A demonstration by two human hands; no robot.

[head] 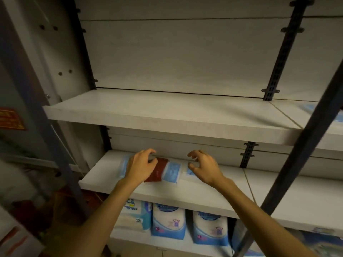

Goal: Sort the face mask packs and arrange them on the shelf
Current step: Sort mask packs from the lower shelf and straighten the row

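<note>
Several face mask packs lie flat in a row on the middle white shelf [185, 193]. A dark red pack [158, 172] sits between light blue ones, one of them a blue pack [172, 172] just to its right. My left hand [142, 166] hovers over the red pack's left end, fingers curled, and I cannot tell whether it grips the pack. A little to the right, my right hand [203, 166] is above another blue pack [191, 172], fingers spread and holding nothing.
A bare upper shelf [167, 115] juts out above the hands. Large blue-and-white bags [168, 223] stand on the shelf below. Dark slotted uprights [247, 154] divide the bays. A dark diagonal post [297, 164] crosses the right side. More blue packs [334, 112] lie far right.
</note>
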